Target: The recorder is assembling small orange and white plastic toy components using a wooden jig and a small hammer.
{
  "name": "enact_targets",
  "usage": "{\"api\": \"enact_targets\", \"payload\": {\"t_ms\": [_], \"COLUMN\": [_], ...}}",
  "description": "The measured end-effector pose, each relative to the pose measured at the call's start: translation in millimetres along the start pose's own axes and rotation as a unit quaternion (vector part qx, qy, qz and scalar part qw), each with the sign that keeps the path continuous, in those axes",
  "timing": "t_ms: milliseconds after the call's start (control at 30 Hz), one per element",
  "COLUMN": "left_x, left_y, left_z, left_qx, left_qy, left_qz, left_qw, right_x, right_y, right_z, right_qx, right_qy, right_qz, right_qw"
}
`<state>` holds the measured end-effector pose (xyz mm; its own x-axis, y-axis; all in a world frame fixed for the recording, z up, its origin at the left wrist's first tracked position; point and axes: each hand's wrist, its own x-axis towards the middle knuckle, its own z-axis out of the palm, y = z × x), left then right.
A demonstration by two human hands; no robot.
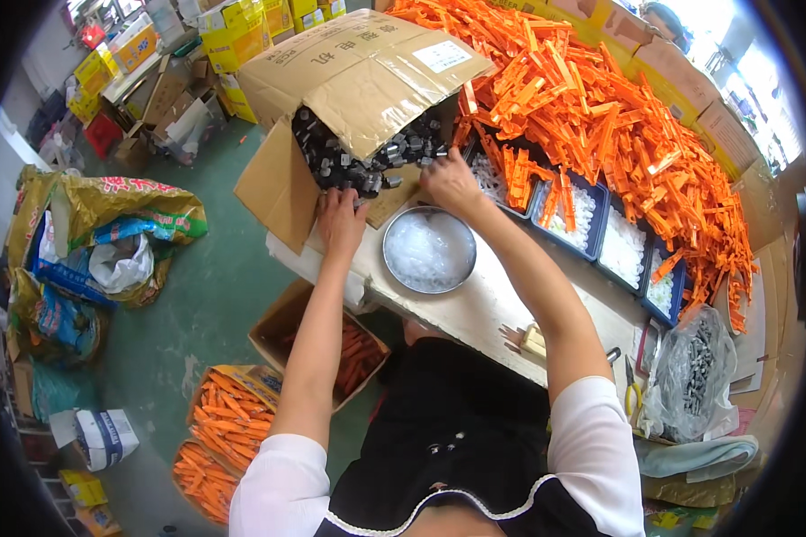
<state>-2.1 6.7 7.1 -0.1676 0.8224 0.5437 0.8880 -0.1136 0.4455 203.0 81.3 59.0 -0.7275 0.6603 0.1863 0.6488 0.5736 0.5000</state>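
Both hands are reaching into the tipped cardboard box (358, 72) lying at the surface's (484, 309) far left corner. The left hand (340, 219) is resting flat and unclenched on the small dark metal parts (349, 161) spilling out; the right hand (452, 179) is touching them, grip unclear. A round metal bowl (429, 250) is sitting just beside, near orange plastic pieces (600, 107)
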Motion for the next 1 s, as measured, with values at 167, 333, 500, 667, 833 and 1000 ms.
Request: {"api": "enact_targets", "payload": {"t_ms": [167,333,500,667,833,1000], "left_x": [7,7,-6,-6,1,-5], "left_y": [-4,-13,-19,-22,-45,-34], "left_z": [5,4,-4,1,8,-2], "left_qx": [-0.050,-0.122,-0.208,-0.239,-0.171,-0.355], "left_qy": [0.003,-0.025,-0.073,-0.099,-0.049,-0.036], "left_qz": [-0.027,-0.020,0.006,0.016,0.016,-0.104], "left_qw": [0.998,0.992,0.975,0.966,0.984,0.928], "right_x": [-23,-103,-238,-342,-373,-375], "right_y": [14,24,6,-25,-37,-40], "right_z": [-66,-100,-120,-139,-136,-134], "right_qx": [0.265,0.459,0.543,0.462,0.311,0.289], "right_qy": [0.219,0.245,0.140,0.103,0.064,0.061], "right_qz": [0.085,0.163,0.288,0.322,0.256,0.267], "right_qw": [0.935,0.838,0.776,0.820,0.913,0.917]}}
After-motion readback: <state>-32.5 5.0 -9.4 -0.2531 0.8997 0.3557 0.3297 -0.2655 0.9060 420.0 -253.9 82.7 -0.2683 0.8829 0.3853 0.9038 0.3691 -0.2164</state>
